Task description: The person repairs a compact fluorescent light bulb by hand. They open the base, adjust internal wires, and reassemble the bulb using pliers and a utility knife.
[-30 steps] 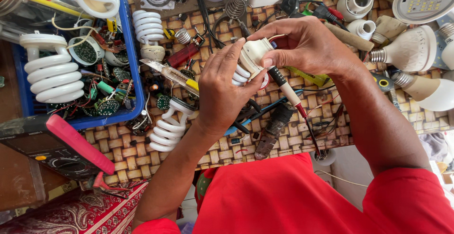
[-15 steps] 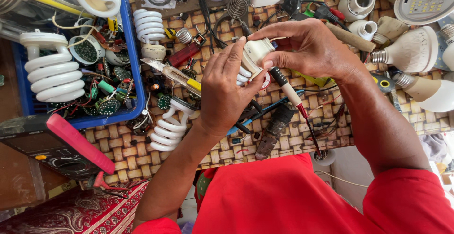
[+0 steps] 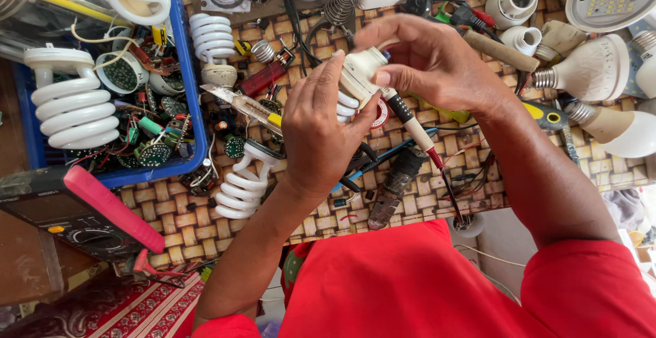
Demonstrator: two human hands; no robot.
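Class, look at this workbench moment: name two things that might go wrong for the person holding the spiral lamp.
1. The spiral lamp is pinched between left hand and right hand; its thin glass coils could crack under a hard grip.
2. The screwdriver hangs from the right hand, so it may slip onto the crowded woven mat.

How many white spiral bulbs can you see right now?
4, maybe more hidden in clutter: a big one in the blue bin, one past its rim, one on the mat, one between both hands.
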